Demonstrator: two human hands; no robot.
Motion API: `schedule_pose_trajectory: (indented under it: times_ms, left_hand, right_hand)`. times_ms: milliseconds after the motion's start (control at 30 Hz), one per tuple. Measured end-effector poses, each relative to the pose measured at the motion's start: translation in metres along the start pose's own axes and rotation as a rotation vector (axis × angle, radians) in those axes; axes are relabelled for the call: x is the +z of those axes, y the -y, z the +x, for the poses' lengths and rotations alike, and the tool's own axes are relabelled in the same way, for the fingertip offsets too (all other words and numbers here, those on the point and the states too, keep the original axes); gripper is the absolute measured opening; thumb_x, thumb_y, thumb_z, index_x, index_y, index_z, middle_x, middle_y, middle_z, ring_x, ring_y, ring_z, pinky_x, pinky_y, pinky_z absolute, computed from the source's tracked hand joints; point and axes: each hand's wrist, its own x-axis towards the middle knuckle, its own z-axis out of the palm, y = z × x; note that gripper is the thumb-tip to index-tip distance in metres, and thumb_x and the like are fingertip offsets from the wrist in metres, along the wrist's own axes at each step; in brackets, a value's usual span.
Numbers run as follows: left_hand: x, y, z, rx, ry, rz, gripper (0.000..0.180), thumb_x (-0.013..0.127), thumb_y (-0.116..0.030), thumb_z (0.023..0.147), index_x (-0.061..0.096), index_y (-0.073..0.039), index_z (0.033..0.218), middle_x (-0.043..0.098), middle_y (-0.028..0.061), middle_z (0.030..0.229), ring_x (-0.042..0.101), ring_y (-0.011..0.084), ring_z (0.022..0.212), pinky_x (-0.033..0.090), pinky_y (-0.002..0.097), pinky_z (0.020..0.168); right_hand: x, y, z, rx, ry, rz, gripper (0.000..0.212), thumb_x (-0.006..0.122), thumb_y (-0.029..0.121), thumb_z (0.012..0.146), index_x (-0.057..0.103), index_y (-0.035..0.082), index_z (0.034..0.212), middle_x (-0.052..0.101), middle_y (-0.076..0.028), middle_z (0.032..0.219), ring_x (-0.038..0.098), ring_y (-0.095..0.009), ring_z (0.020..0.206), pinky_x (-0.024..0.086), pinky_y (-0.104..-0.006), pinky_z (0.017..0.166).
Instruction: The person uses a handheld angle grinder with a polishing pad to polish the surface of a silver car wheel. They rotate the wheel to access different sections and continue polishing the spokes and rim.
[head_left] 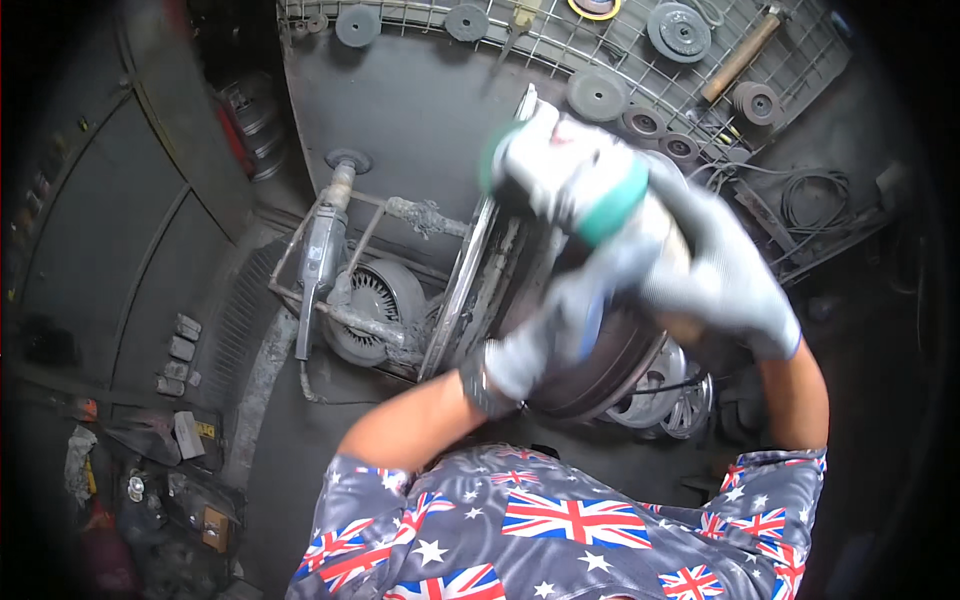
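A white and green angle grinder (585, 185), smeared by motion, is held up in front of me, its rounded green end toward the upper left. My right hand (728, 265), in a grey knit glove, is closed around the tool's body from the right side. Below it, my left hand (560, 320), also gloved and with a dark band at the wrist, grips the lower part; its fingertips are blurred and partly hidden. Behind the hands stands a wheel with a dark tyre (600, 385).
To the left, a long grey power tool with a disc (322, 245) rests on a metal frame (290, 270) beside a finned round motor (365, 310). Discs (597, 95) and a hammer (742, 55) hang on wire mesh at the back. Coiled cable (815, 200) lies right; clutter lies lower left.
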Motion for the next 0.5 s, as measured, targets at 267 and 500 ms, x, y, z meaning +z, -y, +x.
schedule_pose_trajectory:
  times_ms: [267,500]
  left_hand:
    - [0.01,0.031,-0.089,-0.269,0.008,-0.235,0.038,0.042,-0.028,0.105,0.057,-0.001,0.128,0.061,0.009,0.125,0.057,0.0172,0.118,0.042,0.0355,0.106]
    - [-0.003,0.018,0.007,0.061,-0.082,0.03,0.042,0.039,-0.028,0.106,0.055,0.001,0.132,0.061,0.0126,0.129,0.057,0.0199,0.122,0.041,0.0371,0.108]
  right_hand:
    - [0.032,0.015,-0.052,-0.059,0.251,-0.258,0.08,0.07,0.032,0.085,0.036,-0.002,0.149,0.061,-0.02,0.089,0.066,-0.039,0.075,0.056,-0.0434,0.072]
    - [-0.016,-0.023,0.009,-0.096,0.049,0.022,0.074,0.075,0.027,0.077,0.05,-0.002,0.14,0.069,-0.018,0.113,0.068,-0.022,0.101,0.052,-0.0332,0.09]
